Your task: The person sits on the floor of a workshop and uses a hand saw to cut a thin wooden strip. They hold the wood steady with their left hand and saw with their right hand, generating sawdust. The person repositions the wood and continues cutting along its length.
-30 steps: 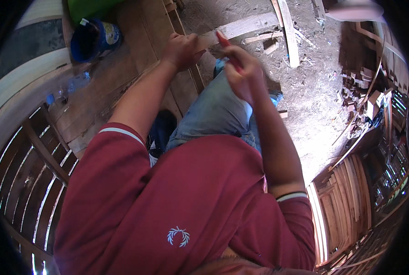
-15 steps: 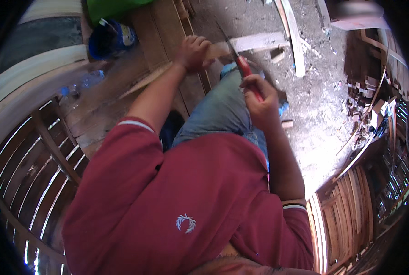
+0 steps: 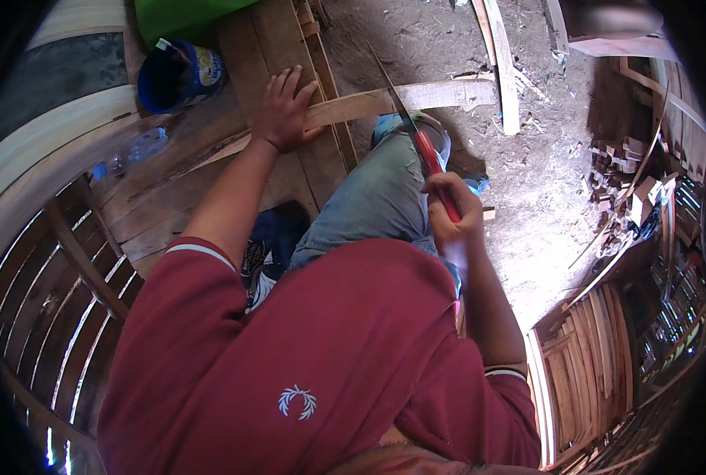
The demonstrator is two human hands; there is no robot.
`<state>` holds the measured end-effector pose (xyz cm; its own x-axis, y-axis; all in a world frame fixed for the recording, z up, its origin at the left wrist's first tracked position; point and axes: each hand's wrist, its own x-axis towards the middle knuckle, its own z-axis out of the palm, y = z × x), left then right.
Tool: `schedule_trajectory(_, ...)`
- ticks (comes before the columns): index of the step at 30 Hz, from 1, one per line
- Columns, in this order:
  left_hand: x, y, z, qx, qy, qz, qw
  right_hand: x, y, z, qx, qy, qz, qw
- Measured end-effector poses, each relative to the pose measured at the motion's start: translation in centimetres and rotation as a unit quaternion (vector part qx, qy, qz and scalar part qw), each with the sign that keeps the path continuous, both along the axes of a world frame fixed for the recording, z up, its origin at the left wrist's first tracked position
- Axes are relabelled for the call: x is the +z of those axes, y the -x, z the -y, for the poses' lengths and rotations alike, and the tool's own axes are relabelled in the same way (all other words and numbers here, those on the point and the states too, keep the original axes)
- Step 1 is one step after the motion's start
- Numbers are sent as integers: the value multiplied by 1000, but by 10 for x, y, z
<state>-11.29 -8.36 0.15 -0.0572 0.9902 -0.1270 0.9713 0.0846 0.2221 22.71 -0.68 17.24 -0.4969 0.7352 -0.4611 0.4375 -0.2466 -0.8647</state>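
My right hand [image 3: 454, 212] is closed round the red handle of a handsaw [image 3: 428, 152]. Its long thin blade slants up and to the left, lying across a pale wooden strip [image 3: 440, 95]. That strip juts out past the edge of a plank bench [image 3: 254, 55], over my bent knee in jeans. Flat on the bench end of the strip rests my left hand [image 3: 284, 115], fingers spread. Whether the saw teeth are cutting into the wood cannot be made out.
On the bench at the left are a blue bucket [image 3: 180, 77], a clear plastic bottle [image 3: 143, 146] and green material [image 3: 183, 16]. Long wooden strips [image 3: 505, 79] lie on the dirt floor. Wood offcuts [image 3: 622, 162] are heaped at the right, with stacked boards [image 3: 594, 348] below.
My left hand has shifted left along the strip and spread its fingers. My right hand has moved down a little with the saw, which stays across the wood.
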Motion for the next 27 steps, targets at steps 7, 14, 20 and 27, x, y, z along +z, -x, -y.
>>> schedule_trajectory(7,8,-1,-2,-18,13,14,1000,22,7,5,-44,113,1,993)
schedule_trajectory(14,0,-5,-2,58,-12,-6,998,-8,47,-6,94,-50,11,994)
schedule_trajectory(20,-7,-1,-3,44,-35,14,998,-23,38,-19,55,-58,-4,997)
schedule_trajectory(27,-11,-5,1,47,-49,16,998,57,53,-45,4,36,54,998)
